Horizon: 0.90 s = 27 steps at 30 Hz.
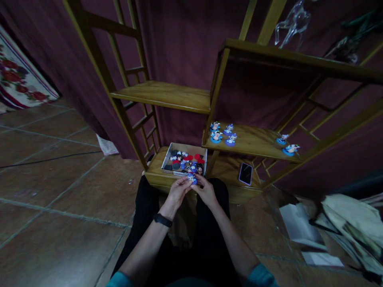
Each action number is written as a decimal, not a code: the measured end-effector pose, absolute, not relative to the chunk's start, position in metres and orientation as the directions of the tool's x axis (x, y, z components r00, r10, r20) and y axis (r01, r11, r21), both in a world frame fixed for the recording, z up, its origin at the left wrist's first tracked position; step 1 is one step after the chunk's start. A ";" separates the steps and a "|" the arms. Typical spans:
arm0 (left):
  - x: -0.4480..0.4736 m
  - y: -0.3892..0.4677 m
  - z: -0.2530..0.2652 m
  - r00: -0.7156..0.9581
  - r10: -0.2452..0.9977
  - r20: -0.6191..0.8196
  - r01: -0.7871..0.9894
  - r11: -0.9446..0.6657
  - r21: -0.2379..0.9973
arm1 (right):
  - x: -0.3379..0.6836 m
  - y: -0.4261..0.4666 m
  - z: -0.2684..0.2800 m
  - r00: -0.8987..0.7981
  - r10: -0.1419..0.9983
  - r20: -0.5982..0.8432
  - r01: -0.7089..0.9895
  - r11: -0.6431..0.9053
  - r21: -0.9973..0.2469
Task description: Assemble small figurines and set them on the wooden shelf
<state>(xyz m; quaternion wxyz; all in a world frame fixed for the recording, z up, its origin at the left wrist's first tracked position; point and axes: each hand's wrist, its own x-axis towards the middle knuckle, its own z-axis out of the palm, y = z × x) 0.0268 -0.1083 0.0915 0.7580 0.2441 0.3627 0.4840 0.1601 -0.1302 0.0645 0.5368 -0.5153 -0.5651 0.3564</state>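
Between my fingers is a small purple-and-white figurine (192, 178) on a round base. My left hand (178, 191) grips it from the left and my right hand (206, 192) from the right, both in front of the box. Just beyond them, an open cardboard box (164, 159) holds several small figurines and round bases in red, black and purple. On the middle right shelf (254, 139), a group of figurines (230, 139) stands at the left end. Two more figurines (290, 150) stand at that shelf's right end.
A wooden display rack frames the space, with a higher left shelf (167, 95). A phone (245, 173) lies on the lower right board. Glass-like horse ornament (295, 24) stands on the top shelf. Bags (350, 219) and white sheets (302, 225) lie on the floor at right.
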 end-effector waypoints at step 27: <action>0.030 -0.113 0.087 0.187 0.982 0.004 -0.328 0.058 0.943 | 0.173 -0.131 0.080 0.098 0.980 0.175 0.030 0.173 -0.985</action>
